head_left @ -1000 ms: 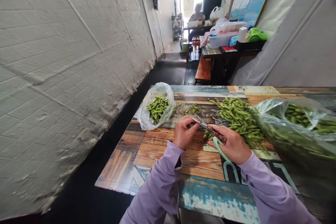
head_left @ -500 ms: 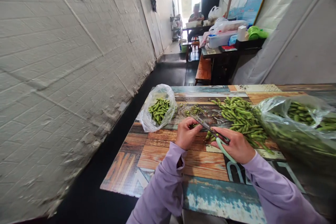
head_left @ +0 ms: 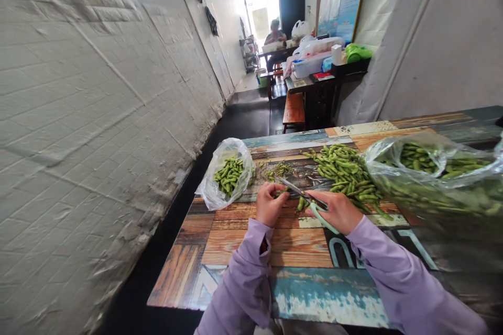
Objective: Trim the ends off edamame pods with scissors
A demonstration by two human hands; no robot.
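Note:
My right hand (head_left: 337,212) grips green-handled scissors (head_left: 314,206), blades pointing left toward my left hand (head_left: 269,204). My left hand is closed in a pinch on a green bean pod, held at the blade tips. A loose heap of green pods (head_left: 346,170) lies just beyond my right hand. A small pile of cut trimmings (head_left: 280,170) sits above my left hand. To the left a clear plastic bag (head_left: 226,178) holds trimmed pods.
A large clear bag of pods (head_left: 432,178) fills the table's right side. The patterned wooden table (head_left: 298,251) ends near a white brick wall on the left. Farther back stand a bench (head_left: 294,110), a cluttered dark table (head_left: 322,70) and a seated person (head_left: 275,31).
The camera has tilted up and shifted, showing more of the ceiling fan. Both hands stay together at the scissors, with the pod still at the blades.

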